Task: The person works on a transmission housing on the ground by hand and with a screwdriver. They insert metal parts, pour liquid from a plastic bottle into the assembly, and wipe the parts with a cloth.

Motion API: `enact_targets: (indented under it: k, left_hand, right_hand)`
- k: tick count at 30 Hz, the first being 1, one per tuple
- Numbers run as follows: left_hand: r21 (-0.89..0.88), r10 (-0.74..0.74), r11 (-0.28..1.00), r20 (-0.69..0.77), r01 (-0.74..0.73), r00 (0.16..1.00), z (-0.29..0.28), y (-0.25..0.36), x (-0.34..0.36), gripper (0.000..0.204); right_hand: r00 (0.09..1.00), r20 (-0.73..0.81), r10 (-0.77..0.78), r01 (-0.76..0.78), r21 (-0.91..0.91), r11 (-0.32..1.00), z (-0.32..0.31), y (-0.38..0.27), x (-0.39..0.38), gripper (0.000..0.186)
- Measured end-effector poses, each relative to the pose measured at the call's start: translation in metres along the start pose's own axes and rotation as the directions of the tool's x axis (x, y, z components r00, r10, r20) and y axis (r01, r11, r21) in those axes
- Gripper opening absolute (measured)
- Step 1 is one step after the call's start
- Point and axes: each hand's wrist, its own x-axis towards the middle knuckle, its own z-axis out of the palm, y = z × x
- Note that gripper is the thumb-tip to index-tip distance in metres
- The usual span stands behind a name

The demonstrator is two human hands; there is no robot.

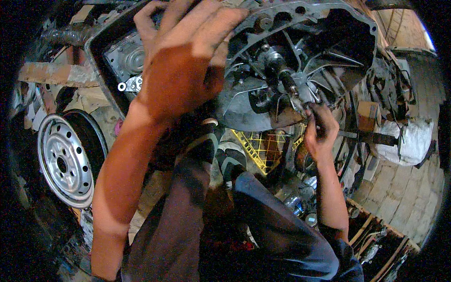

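Note:
A large grey metal gearbox housing (pixel 324 21) with a ribbed, bell-shaped hollow fills the upper middle of the head view. From its centre a splined shaft (pixel 284 77) points toward me. Over the upper left rim lies my left hand (pixel 181 66), its back to me and its fingers bent round the metal; the fingertips are partly hidden. My right hand (pixel 322 127) is at the lower right of the hollow, thumb and fingers pinched together close to the shaft's tip. What is between those fingers is too small and dark to name.
A silver steel wheel (pixel 61 162) stands at the left. Below the housing is a yellow plastic crate (pixel 256 152), near my shoes (pixel 230 157). To the right are a cardboard box (pixel 368 116), a white sack (pixel 404 141) and a wooden tray (pixel 399 240) of tools.

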Motion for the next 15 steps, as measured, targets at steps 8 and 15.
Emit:
enact_targets:
  k: [8,15]
  left_hand:
    - [0.114,0.004,0.993,0.197,-0.027,0.98,-0.006,-0.002,0.002,0.029]
    - [0.069,-0.037,0.997,0.145,0.027,0.989,-0.001,0.0,-0.001,0.035]
  right_hand:
    - [0.96,0.035,0.277,-0.278,0.234,0.932,0.01,0.003,-0.014,0.013]
    - [0.927,-0.039,0.374,-0.351,0.266,0.898,0.039,0.022,-0.033,0.012]
